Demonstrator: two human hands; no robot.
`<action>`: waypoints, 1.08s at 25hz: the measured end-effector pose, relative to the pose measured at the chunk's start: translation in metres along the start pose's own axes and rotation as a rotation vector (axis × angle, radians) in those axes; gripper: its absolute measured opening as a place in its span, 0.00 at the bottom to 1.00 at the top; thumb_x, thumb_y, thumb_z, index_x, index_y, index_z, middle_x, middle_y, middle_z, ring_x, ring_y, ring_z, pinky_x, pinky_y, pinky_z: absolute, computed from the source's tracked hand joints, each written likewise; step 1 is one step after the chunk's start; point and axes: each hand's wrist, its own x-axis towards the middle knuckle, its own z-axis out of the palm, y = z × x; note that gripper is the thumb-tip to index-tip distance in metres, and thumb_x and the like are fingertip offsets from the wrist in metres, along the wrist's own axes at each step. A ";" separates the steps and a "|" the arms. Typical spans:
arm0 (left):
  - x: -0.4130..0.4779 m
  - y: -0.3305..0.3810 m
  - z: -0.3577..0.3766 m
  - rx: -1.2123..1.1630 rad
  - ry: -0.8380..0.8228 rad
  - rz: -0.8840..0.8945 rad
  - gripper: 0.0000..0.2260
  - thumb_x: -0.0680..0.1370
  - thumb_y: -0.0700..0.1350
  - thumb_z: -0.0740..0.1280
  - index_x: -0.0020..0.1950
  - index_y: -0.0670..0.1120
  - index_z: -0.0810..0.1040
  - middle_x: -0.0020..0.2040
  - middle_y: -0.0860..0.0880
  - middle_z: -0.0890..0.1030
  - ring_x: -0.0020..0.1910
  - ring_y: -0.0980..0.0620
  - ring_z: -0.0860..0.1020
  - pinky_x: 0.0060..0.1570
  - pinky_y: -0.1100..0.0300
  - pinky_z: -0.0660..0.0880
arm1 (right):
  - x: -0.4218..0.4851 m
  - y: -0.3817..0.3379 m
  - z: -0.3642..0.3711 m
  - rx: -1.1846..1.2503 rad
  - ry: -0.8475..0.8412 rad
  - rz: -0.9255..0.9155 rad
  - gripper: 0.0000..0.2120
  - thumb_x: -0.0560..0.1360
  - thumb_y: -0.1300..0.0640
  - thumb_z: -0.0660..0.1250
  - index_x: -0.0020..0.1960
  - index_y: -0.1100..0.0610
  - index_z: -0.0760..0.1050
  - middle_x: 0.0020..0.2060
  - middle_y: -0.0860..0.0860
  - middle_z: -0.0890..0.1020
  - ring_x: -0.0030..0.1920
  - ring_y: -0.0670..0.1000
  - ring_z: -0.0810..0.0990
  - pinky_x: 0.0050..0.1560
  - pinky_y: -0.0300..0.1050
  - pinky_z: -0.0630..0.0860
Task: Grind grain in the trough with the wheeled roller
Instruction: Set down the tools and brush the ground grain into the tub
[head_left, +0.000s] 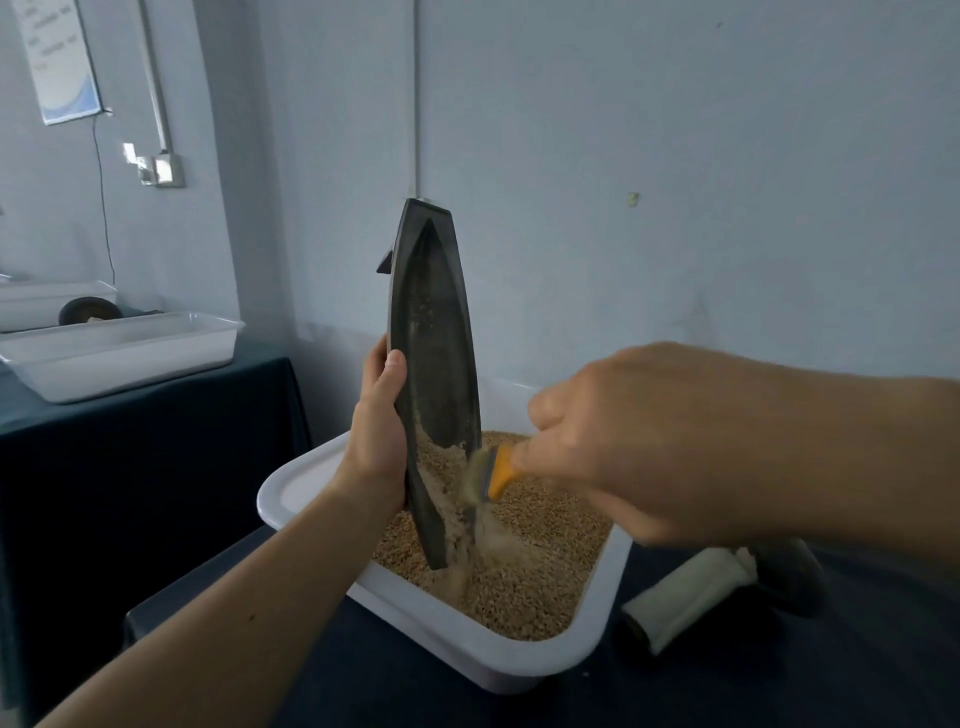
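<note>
My left hand (376, 415) grips the left edge of the dark boat-shaped trough (434, 332), which stands almost upright with its lower tip over a white tub (311, 478). Ground grain (457, 530) slides down the trough's channel and spills off the tip into the tub's heap of grain (540, 561). My right hand (618, 441) holds an orange-handled brush (493, 473), its bristles against the trough's lower inside, blurred by motion. The wheeled roller (727, 587) lies on the dark tablecloth right of the tub, with a pale handle and a dark wheel, partly hidden under my right forearm.
A side table at the left, draped in dark cloth (156, 415), carries a white tray (119, 348) and another white tub (47, 301) with a dark wheel (88, 310) beside it. A grey-blue wall (675, 182) stands close behind the tub.
</note>
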 end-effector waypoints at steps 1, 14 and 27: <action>0.000 0.000 0.001 0.001 0.001 0.005 0.15 0.83 0.56 0.58 0.68 0.57 0.73 0.61 0.44 0.80 0.58 0.43 0.81 0.50 0.48 0.80 | 0.000 0.004 -0.002 -0.011 0.037 0.033 0.08 0.81 0.53 0.60 0.54 0.48 0.77 0.36 0.44 0.68 0.30 0.42 0.64 0.29 0.37 0.67; -0.005 0.003 0.008 0.125 -0.061 0.151 0.18 0.84 0.54 0.56 0.73 0.53 0.68 0.64 0.44 0.77 0.63 0.42 0.77 0.60 0.40 0.76 | 0.018 0.001 0.035 -0.022 -0.037 -0.032 0.19 0.77 0.64 0.64 0.65 0.50 0.74 0.43 0.46 0.67 0.34 0.45 0.67 0.30 0.41 0.69; -0.006 0.001 0.006 0.152 -0.107 0.270 0.18 0.84 0.53 0.55 0.74 0.51 0.65 0.64 0.41 0.76 0.63 0.41 0.76 0.59 0.45 0.77 | 0.029 0.006 0.036 0.002 0.224 0.087 0.22 0.78 0.65 0.64 0.71 0.54 0.72 0.38 0.48 0.63 0.30 0.47 0.66 0.28 0.43 0.68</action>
